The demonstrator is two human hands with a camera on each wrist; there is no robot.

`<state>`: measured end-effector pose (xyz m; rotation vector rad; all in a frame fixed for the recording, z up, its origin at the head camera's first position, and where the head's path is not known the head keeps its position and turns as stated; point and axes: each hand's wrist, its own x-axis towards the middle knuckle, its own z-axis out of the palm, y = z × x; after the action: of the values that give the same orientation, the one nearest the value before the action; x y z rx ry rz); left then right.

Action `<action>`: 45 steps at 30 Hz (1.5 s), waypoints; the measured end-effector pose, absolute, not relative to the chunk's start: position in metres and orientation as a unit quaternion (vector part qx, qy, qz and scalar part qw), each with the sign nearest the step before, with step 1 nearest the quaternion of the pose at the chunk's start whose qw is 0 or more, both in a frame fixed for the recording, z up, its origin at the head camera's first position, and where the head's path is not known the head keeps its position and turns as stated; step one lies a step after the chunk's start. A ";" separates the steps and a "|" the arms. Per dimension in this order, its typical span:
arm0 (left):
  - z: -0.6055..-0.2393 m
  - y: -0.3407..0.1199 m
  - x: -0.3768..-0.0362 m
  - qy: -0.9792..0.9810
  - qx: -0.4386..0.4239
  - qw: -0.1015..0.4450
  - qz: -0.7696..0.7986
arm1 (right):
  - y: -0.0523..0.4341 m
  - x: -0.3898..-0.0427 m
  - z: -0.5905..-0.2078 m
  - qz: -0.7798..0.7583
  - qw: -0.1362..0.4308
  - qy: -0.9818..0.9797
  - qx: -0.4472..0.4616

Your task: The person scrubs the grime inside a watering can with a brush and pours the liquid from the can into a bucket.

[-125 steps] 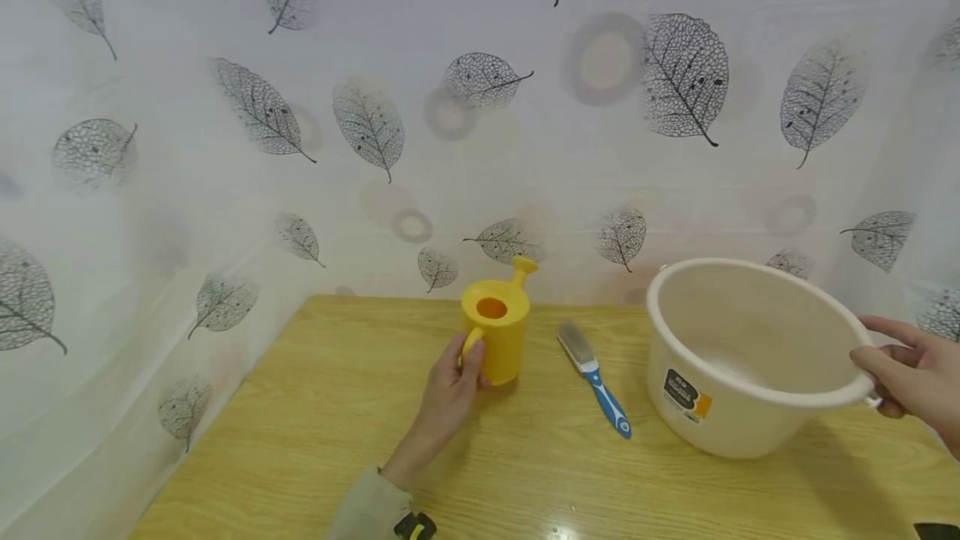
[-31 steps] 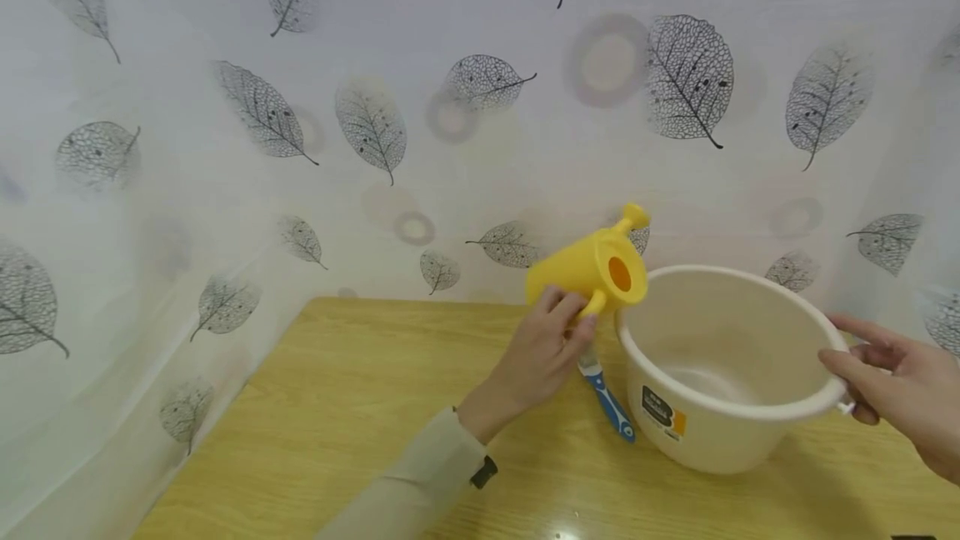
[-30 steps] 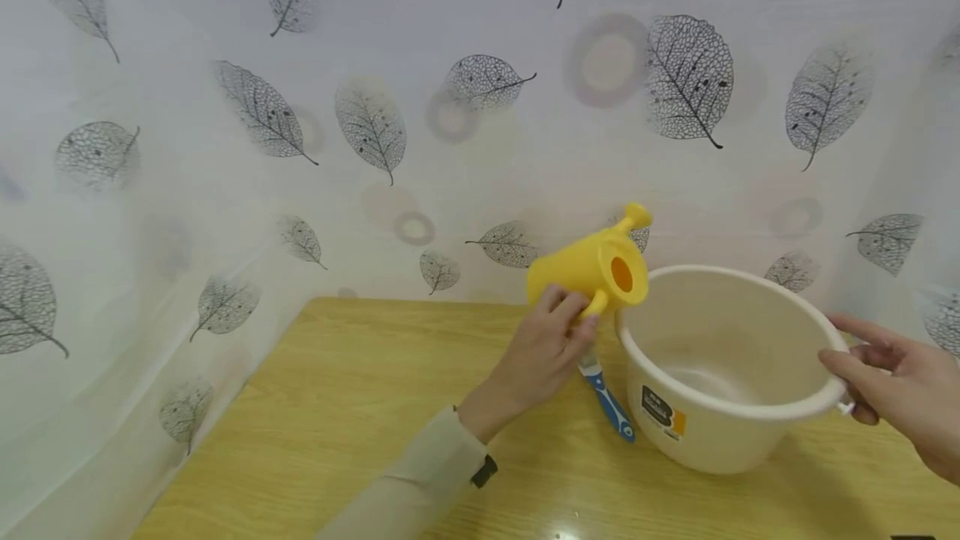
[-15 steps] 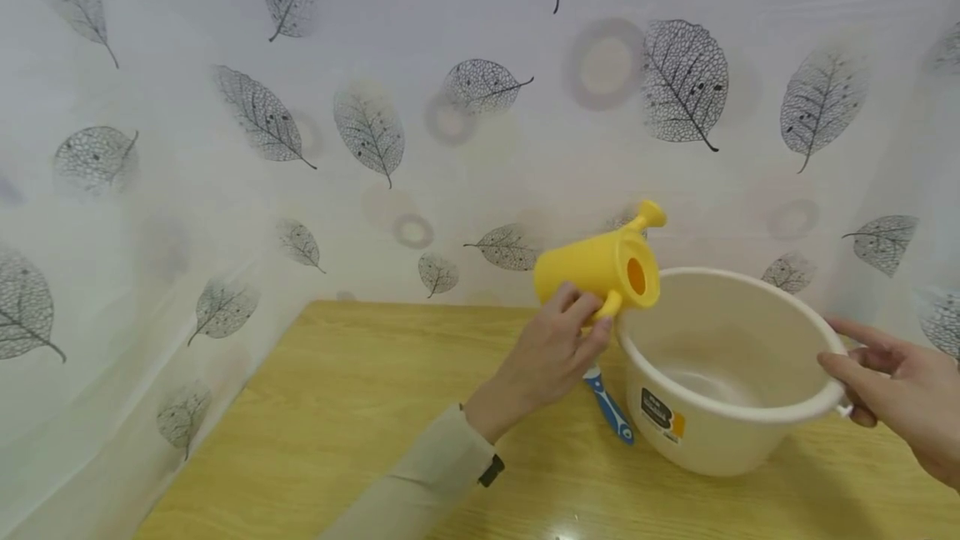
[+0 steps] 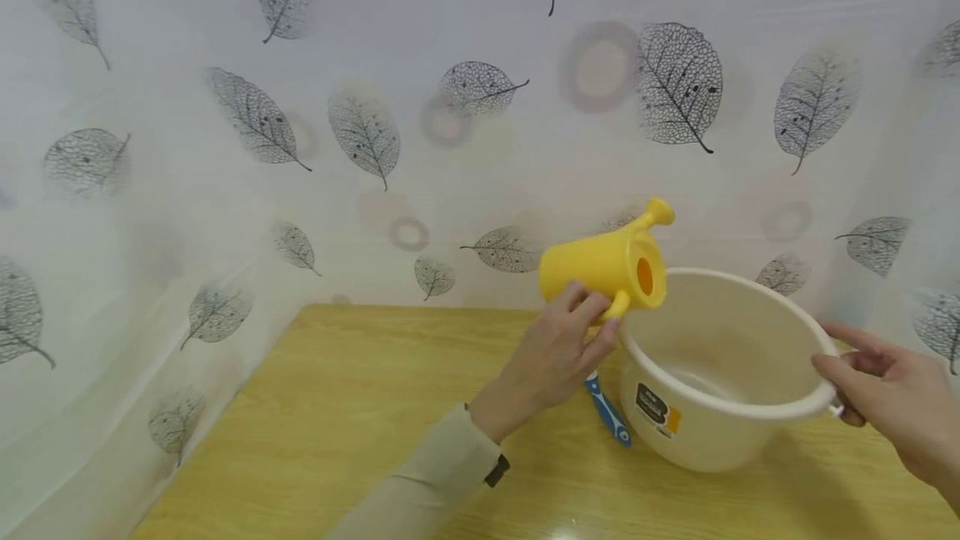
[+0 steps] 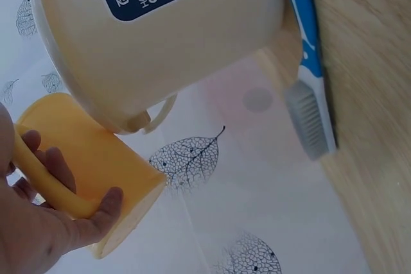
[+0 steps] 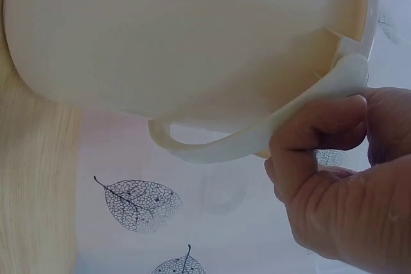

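Table (image 5: 337, 407): fills the lower part of the head view; the patterned sheet (image 5: 225, 65) rises behind it and along its left side.
Basin (image 5: 705, 432): stands on the right part of the table, near the back edge.
Watering can (image 5: 592, 269): held in the air, tipped on its side above the basin's left rim, mouth toward the basin, spout at the top pointing up and right.
Left hand (image 5: 558, 352): left of the basin, below the can, fingers around its handle.
Right hand (image 5: 888, 394): at the basin's right rim, on the handle there (seen closer in the right wrist view (image 7: 340, 178)).
Brush (image 5: 607, 411): lies on the table just left of the basin, under the left hand; the left wrist view shows its head (image 6: 308, 120) pointing toward the sheet.
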<state>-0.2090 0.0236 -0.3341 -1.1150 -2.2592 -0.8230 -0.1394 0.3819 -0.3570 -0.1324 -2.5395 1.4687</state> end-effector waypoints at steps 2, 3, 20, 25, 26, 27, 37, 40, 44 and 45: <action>-0.333 0.024 -0.208 -0.828 -0.408 0.244 -0.298 | 0.383 -0.139 -0.359 0.503 0.107 -0.857 -0.044; -0.333 0.024 -0.208 -0.828 -0.408 0.245 -0.296 | 0.382 -0.139 -0.360 0.502 0.108 -0.857 -0.046; -0.330 0.026 -0.209 -0.836 -0.415 0.289 -0.214 | 0.359 -0.142 -0.350 0.439 0.122 -0.883 -0.112; -0.329 0.027 -0.209 -0.838 -0.416 0.300 -0.188 | 0.358 -0.141 -0.349 0.434 0.128 -0.883 -0.124; -0.329 0.028 -0.210 -0.838 -0.416 0.301 -0.184 | 0.358 -0.141 -0.349 0.435 0.129 -0.882 -0.126; -0.329 0.028 -0.210 -0.839 -0.415 0.302 -0.180 | 0.358 -0.141 -0.349 0.434 0.131 -0.882 -0.127; -0.327 0.034 -0.216 -0.840 -0.420 0.318 -0.132 | 0.363 -0.148 -0.351 0.427 0.138 -0.882 -0.142; -0.326 0.037 -0.218 -0.841 -0.415 0.328 -0.112 | 0.363 -0.151 -0.352 0.427 0.139 -0.881 -0.147; -0.326 0.039 -0.221 -0.842 -0.407 0.346 -0.070 | 0.361 -0.155 -0.352 0.431 0.141 -0.877 -0.156; -0.327 0.040 -0.221 -0.842 -0.406 0.350 -0.058 | 0.360 -0.156 -0.352 0.429 0.141 -0.878 -0.159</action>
<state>-0.2213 0.0395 -0.3265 -1.0506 -2.1818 -0.1501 -0.1557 0.3604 -0.3520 -0.4596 -2.5345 1.2384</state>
